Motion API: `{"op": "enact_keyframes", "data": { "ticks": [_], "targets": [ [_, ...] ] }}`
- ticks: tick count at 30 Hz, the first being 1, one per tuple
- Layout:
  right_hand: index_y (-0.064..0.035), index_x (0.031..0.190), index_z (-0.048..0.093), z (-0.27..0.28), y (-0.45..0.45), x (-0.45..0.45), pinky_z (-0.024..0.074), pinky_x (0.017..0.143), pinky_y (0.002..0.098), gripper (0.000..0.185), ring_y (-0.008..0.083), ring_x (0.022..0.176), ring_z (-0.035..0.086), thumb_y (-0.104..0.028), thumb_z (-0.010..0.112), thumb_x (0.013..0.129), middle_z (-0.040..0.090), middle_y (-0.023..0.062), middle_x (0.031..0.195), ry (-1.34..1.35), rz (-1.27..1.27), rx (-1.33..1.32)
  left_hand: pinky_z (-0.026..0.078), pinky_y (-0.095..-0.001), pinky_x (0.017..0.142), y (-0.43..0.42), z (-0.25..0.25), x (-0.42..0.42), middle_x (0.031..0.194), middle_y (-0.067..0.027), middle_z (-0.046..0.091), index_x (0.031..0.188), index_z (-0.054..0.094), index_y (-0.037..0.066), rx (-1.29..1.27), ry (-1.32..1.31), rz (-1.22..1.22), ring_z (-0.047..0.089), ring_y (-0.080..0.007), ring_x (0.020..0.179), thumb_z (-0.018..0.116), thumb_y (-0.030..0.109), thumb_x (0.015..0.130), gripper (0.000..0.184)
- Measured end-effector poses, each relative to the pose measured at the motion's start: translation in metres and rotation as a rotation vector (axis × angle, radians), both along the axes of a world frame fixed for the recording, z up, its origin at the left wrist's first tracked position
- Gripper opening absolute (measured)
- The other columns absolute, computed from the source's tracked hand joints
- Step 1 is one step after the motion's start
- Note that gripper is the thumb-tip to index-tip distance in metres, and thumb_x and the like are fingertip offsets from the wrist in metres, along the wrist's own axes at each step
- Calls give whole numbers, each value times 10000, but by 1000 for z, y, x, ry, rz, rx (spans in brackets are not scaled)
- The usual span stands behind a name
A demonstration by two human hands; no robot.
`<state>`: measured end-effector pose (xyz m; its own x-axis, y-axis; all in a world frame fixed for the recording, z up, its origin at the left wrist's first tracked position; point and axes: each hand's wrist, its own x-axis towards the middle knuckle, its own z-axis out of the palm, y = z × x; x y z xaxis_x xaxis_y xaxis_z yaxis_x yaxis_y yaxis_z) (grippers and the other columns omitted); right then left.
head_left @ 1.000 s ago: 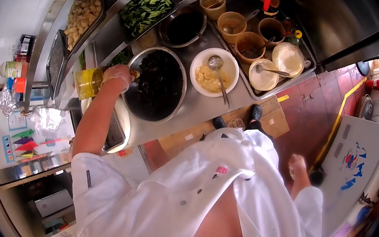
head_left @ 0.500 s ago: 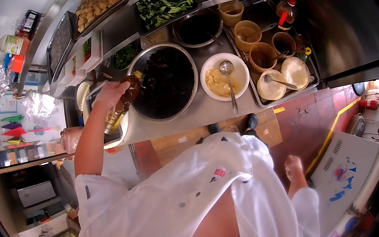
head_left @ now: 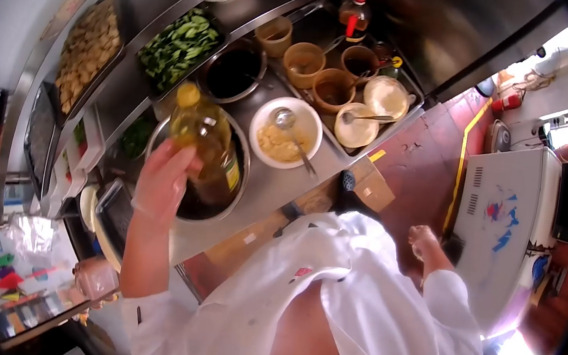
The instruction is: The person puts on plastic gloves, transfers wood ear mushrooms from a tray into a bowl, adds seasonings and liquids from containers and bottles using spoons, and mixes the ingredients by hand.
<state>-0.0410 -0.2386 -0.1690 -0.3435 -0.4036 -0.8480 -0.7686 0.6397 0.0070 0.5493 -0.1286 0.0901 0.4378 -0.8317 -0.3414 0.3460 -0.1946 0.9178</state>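
My left hand (head_left: 164, 180), in a clear glove, is closed round a bottle of yellow oil (head_left: 204, 132) with a yellow cap. The bottle's cap end points up toward me. It covers much of a large metal bowl (head_left: 244, 185), whose dark contents are mostly hidden behind it. Beside that bowl stands a white bowl (head_left: 254, 147) of pale yellow paste, with a metal ladle (head_left: 285, 119) resting in it. My right hand (head_left: 422, 242), also gloved, hangs at my right side away from the counter. Its fingers are curled in and nothing shows in them.
A metal tray (head_left: 373, 146) holds several tubs and a red-capped bottle (head_left: 355, 17). Behind the bowls are a pan of dark liquid (head_left: 233, 72) and sliced green vegetables (head_left: 179, 51). Tan cubes (head_left: 88, 58) fill a tray at left. A white cabinet (head_left: 498, 225) stands at right.
My left hand has raised the oil bottle from beside the large metal bowl to over it, cap now upward. My view has turned, shifting the counter leftward. My right hand remains curled at my side.
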Motion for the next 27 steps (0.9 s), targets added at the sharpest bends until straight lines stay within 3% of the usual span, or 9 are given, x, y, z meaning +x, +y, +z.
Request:
{"op": "enact_keyframes", "data": {
  "ticks": [4, 5, 7, 10, 14, 17, 20, 24, 27],
  "targets": [
    [-49, 1136, 660, -13, -12, -29, 552, 758, 254, 226, 161, 904, 638, -206, 527, 1043, 642, 66, 1046, 9, -149, 53, 465, -350, 916, -111, -8, -30, 985, -63, 650, 1177, 591, 15, -57, -48, -31, 611, -162, 945, 629, 98, 921, 273],
    [-54, 1120, 658, -52, -8, -60, 554, 739, 278, 191, 163, 913, 636, -183, 546, 1033, 634, 60, 1038, 47, 585, 168, 467, -374, 942, -137, -11, -36, 1005, -62, 655, 1178, 592, 28, -55, -48, -30, 615, -168, 967, 639, 96, 910, 280],
    [-50, 1064, 671, -58, -12, -76, 549, 736, 284, 152, 179, 890, 638, -151, 571, 1013, 642, 68, 994, -22, 702, 164, 457, -442, 982, -193, -12, -47, 1052, -72, 660, 1164, 593, 49, 16, -50, 20, 621, -187, 1001, 646, 87, 900, 272],
    [-43, 980, 691, -37, -24, -85, 541, 730, 294, 103, 203, 856, 641, -103, 607, 981, 655, 80, 927, -138, 4, 106, 444, -517, 1021, -264, -57, -46, 1105, -84, 663, 1150, 587, 66, -151, 6, 24, 623, -212, 1065, 646, 63, 888, 268],
    [-35, 1030, 708, -38, -47, -118, 533, 768, 306, 201, 220, 921, 665, -73, 511, 1019, 679, 106, 963, -141, -337, 100, 478, -529, 1000, -348, -113, -63, 1117, -94, 667, 1181, 567, 57, -284, 6, 120, 637, -231, 1075, 649, 9, 861, 334],
    [-40, 985, 717, -122, -42, -193, 535, 762, 328, 256, 223, 941, 670, -61, 466, 1031, 682, 109, 950, -117, 739, 125, 496, -442, 959, -382, -150, -71, 1119, -91, 653, 1155, 573, 66, -283, 16, 163, 620, -217, 1066, 668, 15, 857, 317],
    [-53, 973, 712, -71, -86, -183, 535, 770, 319, 271, 216, 951, 671, -74, 449, 1038, 681, 106, 948, -120, -55, 93, 496, -432, 951, -414, -199, -67, 1145, -94, 630, 1163, 571, 65, -217, -8, 234, 607, -215, 1075, 675, 37, 860, 321],
    [-76, 825, 646, -71, -104, -212, 504, 659, 338, 249, 198, 717, 649, -236, 530, 976, 653, 45, 748, -196, -513, -53, 494, -437, 951, -437, -213, -82, 1169, -85, 611, 1168, 573, 58, -50, -48, 294, 604, -221, 1071, 680, 71, 868, 319],
    [-67, 852, 649, -75, -107, -223, 497, 616, 349, 238, 203, 677, 630, -243, 546, 974, 644, 62, 749, -138, -312, -65, 497, -430, 955, -444, -229, -70, 1179, -69, 609, 1195, 569, 65, 58, -78, 236, 603, -232, 1072, 683, 100, 876, 341]
  ]
}}
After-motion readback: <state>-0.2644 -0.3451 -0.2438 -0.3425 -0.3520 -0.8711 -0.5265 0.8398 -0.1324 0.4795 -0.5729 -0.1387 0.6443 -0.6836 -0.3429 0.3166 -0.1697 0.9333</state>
